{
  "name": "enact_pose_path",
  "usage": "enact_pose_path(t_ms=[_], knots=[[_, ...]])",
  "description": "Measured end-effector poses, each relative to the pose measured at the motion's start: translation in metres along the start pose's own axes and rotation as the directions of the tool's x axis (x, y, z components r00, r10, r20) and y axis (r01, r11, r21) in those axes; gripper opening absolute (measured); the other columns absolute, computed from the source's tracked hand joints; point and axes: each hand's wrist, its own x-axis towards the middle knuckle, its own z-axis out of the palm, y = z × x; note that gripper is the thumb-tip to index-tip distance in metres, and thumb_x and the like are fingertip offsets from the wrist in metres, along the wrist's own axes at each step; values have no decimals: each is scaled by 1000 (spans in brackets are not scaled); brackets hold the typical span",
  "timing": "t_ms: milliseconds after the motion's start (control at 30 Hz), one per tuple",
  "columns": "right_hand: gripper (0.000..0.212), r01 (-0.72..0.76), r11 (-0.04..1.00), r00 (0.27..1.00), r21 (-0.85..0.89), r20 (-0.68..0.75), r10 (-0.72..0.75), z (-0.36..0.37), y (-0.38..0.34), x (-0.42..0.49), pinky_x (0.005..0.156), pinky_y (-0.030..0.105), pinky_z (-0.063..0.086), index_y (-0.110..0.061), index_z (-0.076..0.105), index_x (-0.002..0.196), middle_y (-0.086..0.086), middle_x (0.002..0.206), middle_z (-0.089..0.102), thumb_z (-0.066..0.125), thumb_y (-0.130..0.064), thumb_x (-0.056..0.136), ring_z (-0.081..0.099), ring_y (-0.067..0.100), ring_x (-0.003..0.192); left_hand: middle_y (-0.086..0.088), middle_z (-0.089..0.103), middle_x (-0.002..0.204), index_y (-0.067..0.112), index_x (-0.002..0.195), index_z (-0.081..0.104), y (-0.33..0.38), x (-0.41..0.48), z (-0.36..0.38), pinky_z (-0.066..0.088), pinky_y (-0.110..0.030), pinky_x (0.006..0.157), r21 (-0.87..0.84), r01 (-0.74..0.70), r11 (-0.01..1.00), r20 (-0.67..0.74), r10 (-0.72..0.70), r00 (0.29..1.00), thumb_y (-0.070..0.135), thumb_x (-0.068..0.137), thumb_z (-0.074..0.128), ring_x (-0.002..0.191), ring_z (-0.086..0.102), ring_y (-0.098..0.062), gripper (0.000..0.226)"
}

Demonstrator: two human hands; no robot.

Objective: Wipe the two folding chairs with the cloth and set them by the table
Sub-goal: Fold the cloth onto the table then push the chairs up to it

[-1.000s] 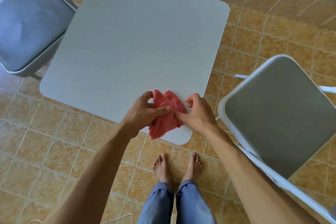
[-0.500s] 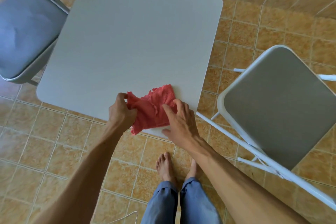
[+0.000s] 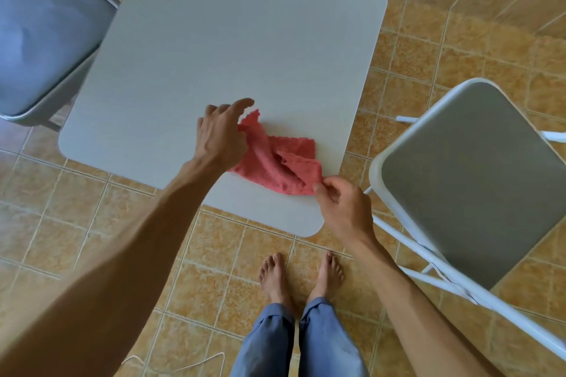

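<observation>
Red cloth point(image 3: 275, 162) lies rumpled on worktop point(image 3: 229, 40), near front corner. Right hand point(image 3: 346, 205): my fingers pinch cloth's near corner. Left hand point(image 3: 220, 138) covers far end; grip unclear. Risk: one-sided tug slides cloth off edge onto floor, short of white-framed chair point(image 3: 474, 177).

Cloth point(image 3: 275, 162) on table point(image 3: 232, 40); chairs point(image 3: 46, 34) point(image 3: 471, 174) flank table.

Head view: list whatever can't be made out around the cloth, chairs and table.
Left chair: cut off by the left and top edges of the head view.
Right chair: cut off by the right edge.
Table legs: hidden under its top.
Cloth: its left end is covered by the left hand; whether that hand grips it cannot be told.
</observation>
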Motion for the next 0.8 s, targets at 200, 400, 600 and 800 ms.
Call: enact_pose_path(t_ms=[200,400,600,800], knots=[[16,27,976,998,216,-68,-13,15,-34,-17,64,27,54,-21,67,83,-10,72,73,67,-30,97,68,4,70,3,58,132,29,125,63,20,-65,25,32,-37,100,191,-258,947,274,201,940,20,69,71,124,48,-24,57],[13,142,953,988,266,17,-152,-8,-64,-13,73,18,50,-22,75,89,-13,84,74,73,-35,92,68,1,85,-2,74,81,15,93,69,21,-100,41,56,-39,65,-472,59,880,51,-40,998,22,91,63,74,70,-22,10],[108,-288,850,902,441,422,87,-50,-41,15,115,34,34,-22,53,146,-5,151,53,83,-73,56,47,10,139,-3,75,103,21,114,70,32,-80,-33,59,-38,68,-846,400,352,369,-156,916,34,102,51,92,71,-19,25],[31,-374,742,655,556,725,-213,-53,-60,19,94,31,50,-23,83,84,-6,93,78,81,-49,66,73,5,92,-11,69,116,8,135,58,33,-70,-58,61,-36,80,-789,600,131,609,42,792,45,102,41,98,70,-23,52]])
